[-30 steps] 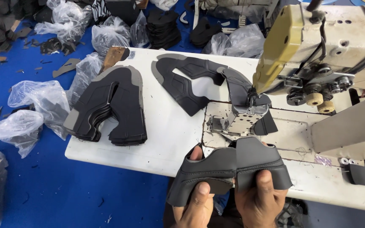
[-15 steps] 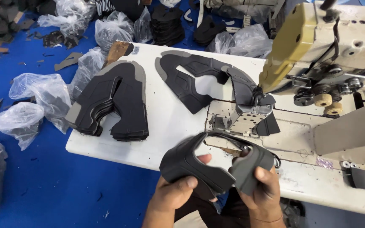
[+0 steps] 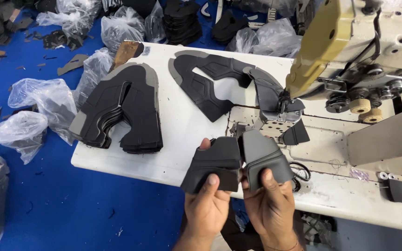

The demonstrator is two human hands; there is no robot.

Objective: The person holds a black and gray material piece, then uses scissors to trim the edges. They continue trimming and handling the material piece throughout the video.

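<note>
a person's two bare hands hold one folded black shoe upper piece (image 3: 236, 160) just above the near edge of a white worktop (image 3: 182, 125). the left hand (image 3: 208, 207) pinches the piece's left half, thumb on top and fingers (image 3: 204, 144) curled up behind its far edge. the right hand (image 3: 271, 204) pinches the right half the same way, thumb pressed on the face. the two halves meet at a crease between the hands.

just beyond the piece stands a sewing machine (image 3: 350, 51), its needle plate near the piece's far edge, with another black upper (image 3: 219, 83) lying under the foot. to the left, a stack of black and grey cut uppers (image 3: 122, 111) sits close to the worktop's left edge, with a bare strip of white between it and the hands. clear plastic bags (image 3: 29, 116) lie on the blue floor (image 3: 94, 209) left of the worktop; the floor nearer the person is open.
</note>
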